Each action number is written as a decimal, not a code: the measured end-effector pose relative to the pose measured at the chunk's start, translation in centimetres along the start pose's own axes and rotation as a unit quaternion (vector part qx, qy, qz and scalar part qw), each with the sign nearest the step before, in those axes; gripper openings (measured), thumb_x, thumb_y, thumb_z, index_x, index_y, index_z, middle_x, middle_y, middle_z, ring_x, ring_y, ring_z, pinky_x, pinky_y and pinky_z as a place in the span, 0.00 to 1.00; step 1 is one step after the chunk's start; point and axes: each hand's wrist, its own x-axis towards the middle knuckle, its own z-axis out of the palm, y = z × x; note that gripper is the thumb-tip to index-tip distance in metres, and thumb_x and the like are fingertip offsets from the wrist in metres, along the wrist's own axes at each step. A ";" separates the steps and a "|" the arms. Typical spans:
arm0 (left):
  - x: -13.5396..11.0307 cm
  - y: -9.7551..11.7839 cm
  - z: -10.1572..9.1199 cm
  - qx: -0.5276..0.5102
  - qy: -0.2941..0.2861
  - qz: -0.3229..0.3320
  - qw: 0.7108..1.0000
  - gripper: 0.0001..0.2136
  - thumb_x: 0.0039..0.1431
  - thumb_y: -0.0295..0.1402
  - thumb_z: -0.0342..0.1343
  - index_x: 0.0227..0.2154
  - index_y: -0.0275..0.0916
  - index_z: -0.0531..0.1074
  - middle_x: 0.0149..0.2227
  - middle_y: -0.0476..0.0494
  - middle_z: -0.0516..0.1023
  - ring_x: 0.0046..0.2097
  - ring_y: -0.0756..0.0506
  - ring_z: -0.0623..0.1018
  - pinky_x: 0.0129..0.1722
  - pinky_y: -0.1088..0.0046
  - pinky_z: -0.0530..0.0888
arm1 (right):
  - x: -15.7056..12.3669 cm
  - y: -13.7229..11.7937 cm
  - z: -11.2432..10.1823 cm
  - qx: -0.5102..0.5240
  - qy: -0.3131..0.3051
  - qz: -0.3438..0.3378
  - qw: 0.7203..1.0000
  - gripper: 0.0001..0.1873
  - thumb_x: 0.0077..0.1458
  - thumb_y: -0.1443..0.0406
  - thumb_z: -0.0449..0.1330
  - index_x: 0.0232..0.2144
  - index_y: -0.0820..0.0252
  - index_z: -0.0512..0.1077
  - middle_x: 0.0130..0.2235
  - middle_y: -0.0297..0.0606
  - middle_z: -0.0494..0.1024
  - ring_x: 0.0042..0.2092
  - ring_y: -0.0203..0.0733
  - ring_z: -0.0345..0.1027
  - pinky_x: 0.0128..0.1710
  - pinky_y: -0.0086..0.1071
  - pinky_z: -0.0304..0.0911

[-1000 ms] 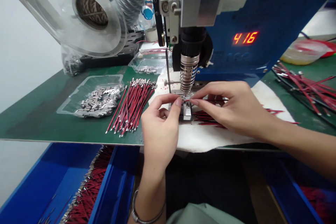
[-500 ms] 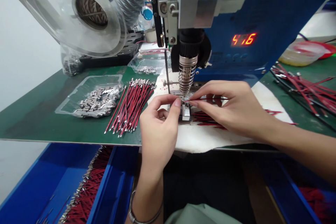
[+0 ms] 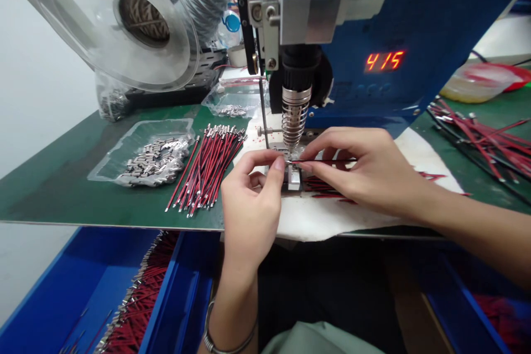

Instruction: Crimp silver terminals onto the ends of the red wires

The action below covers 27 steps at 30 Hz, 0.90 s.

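Beneath the tip of the soldering machine (image 3: 296,116), my two hands meet at a small metal fixture (image 3: 294,180). My right hand (image 3: 360,168) pinches a thin red-and-black wire (image 3: 327,161) between thumb and fingers, its end reaching in under the tip. On the fixture's left side my left hand (image 3: 257,193) is closed, thumb against forefinger; what lies between those fingertips is too small and hidden to name. Several more wires (image 3: 323,185) lie on the white cloth (image 3: 315,224) under my right hand.
A clear tray (image 3: 103,163) of small metal connectors and a bundle of wires (image 3: 211,171) are on the left. A clear reel (image 3: 95,11) overhangs them. Blue bins (image 3: 50,287) sit below the table edge. More wires (image 3: 485,138) lie at right.
The wire in my right hand sits slightly lower and now shows its black side. The red display went from 416 to 415. My left hand has hardly moved.
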 end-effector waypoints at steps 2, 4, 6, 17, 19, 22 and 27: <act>0.0 -0.1 0.0 0.000 -0.003 0.001 1.000 0.02 0.66 0.31 0.67 0.37 0.40 0.83 0.26 0.51 0.77 0.22 0.54 0.66 0.22 0.78 0.64 | 0.0 0.0 0.0 0.005 -0.007 0.001 1.000 0.05 0.63 0.63 0.68 0.34 0.53 0.84 0.34 0.36 0.86 0.29 0.42 0.73 0.30 0.37 0.68; 0.1 -0.1 0.0 0.001 -0.004 0.003 1.000 0.01 0.66 0.30 0.67 0.37 0.40 0.83 0.27 0.51 0.77 0.22 0.54 0.66 0.22 0.78 0.64 | 0.1 0.0 0.0 0.004 -0.016 0.001 1.000 0.05 0.64 0.62 0.68 0.35 0.53 0.85 0.35 0.37 0.86 0.28 0.41 0.73 0.29 0.37 0.67; 0.1 0.0 0.0 0.001 -0.003 0.004 1.000 0.01 0.65 0.30 0.67 0.37 0.39 0.83 0.27 0.50 0.78 0.23 0.54 0.67 0.22 0.78 0.64 | 0.1 -0.1 0.0 -0.001 -0.024 0.000 1.000 0.06 0.64 0.62 0.67 0.36 0.53 0.85 0.35 0.37 0.86 0.27 0.41 0.73 0.28 0.36 0.66; 0.0 0.1 0.0 0.000 0.001 0.000 1.000 0.01 0.64 0.30 0.68 0.36 0.40 0.82 0.29 0.50 0.80 0.22 0.54 0.66 0.21 0.78 0.63 | 0.0 0.2 -0.1 -0.001 -0.020 -0.027 0.999 0.08 0.65 0.64 0.65 0.35 0.49 0.85 0.37 0.37 0.87 0.34 0.47 0.79 0.34 0.40 0.71; -0.1 0.0 0.0 0.000 0.000 0.000 1.000 0.01 0.64 0.30 0.68 0.35 0.39 0.82 0.27 0.51 0.78 0.22 0.54 0.66 0.21 0.78 0.62 | 0.1 0.2 -0.1 0.002 -0.015 -0.043 0.999 0.09 0.64 0.66 0.65 0.34 0.50 0.85 0.37 0.37 0.88 0.35 0.47 0.79 0.36 0.40 0.72; 0.0 0.1 0.0 -0.003 -0.005 0.000 1.000 0.02 0.64 0.30 0.67 0.35 0.39 0.82 0.25 0.52 0.75 0.22 0.54 0.66 0.21 0.78 0.62 | 0.1 0.0 -0.1 -0.003 -0.008 -0.046 0.999 0.08 0.64 0.67 0.65 0.34 0.51 0.85 0.36 0.36 0.87 0.34 0.45 0.79 0.37 0.39 0.72; 0.0 0.2 0.0 -0.003 -0.009 -0.002 1.000 0.02 0.64 0.30 0.67 0.35 0.39 0.81 0.24 0.52 0.73 0.22 0.53 0.65 0.21 0.78 0.62 | 0.1 -0.1 -0.2 -0.005 -0.006 -0.035 0.999 0.07 0.64 0.65 0.66 0.35 0.51 0.85 0.36 0.36 0.87 0.33 0.45 0.77 0.37 0.40 0.72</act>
